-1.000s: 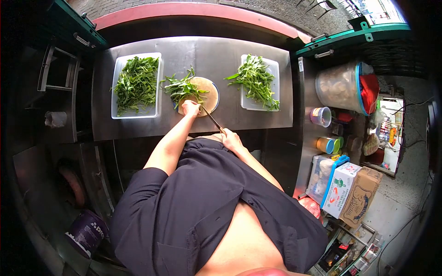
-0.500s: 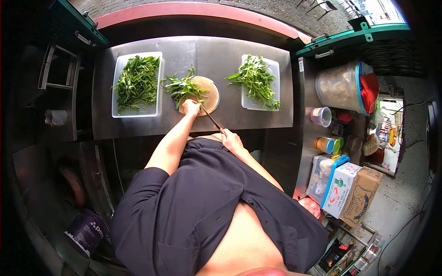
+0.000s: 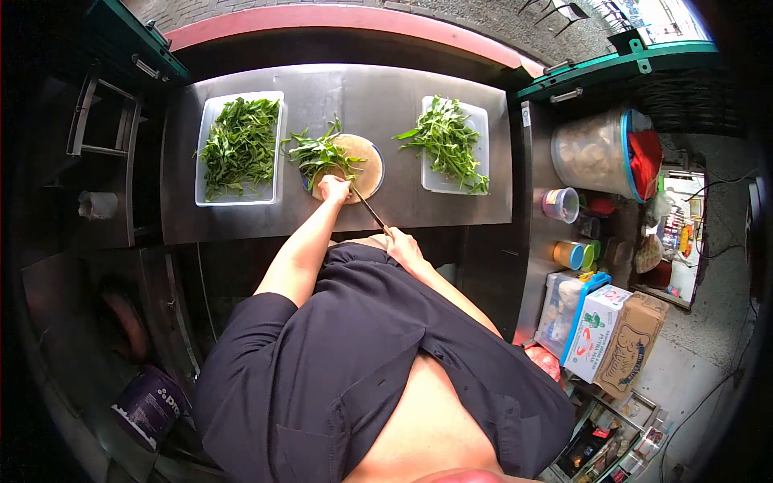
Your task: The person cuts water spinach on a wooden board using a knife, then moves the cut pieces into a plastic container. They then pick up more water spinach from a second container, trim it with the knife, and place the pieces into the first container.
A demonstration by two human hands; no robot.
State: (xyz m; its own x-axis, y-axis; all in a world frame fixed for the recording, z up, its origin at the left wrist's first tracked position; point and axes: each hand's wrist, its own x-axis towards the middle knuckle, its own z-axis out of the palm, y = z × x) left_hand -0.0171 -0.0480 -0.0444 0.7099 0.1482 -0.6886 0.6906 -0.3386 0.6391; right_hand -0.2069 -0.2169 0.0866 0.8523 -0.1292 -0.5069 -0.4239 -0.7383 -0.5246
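Note:
On the round cutting board (image 3: 368,171) lies a bunch of leafy greens (image 3: 320,153), its leaves spilling past the board's left side. My left hand (image 3: 335,188) is closed on the stem end of this bunch, near the board's front edge. The handle of a long knife (image 3: 370,211) is in my right hand (image 3: 403,245), in front of the table edge. Its blade slants up and left, with the tip right by my left fingers at the stems.
A clear tray heaped with cut greens (image 3: 239,149) stands left on the steel table (image 3: 338,88). Another tray (image 3: 481,121) at the right holds more greens (image 3: 448,141). Tubs, a large lidded container (image 3: 589,153) and boxes (image 3: 600,334) line the right-hand counter.
My right hand has shifted very slightly left with the knife. My left hand and the greens stay in place.

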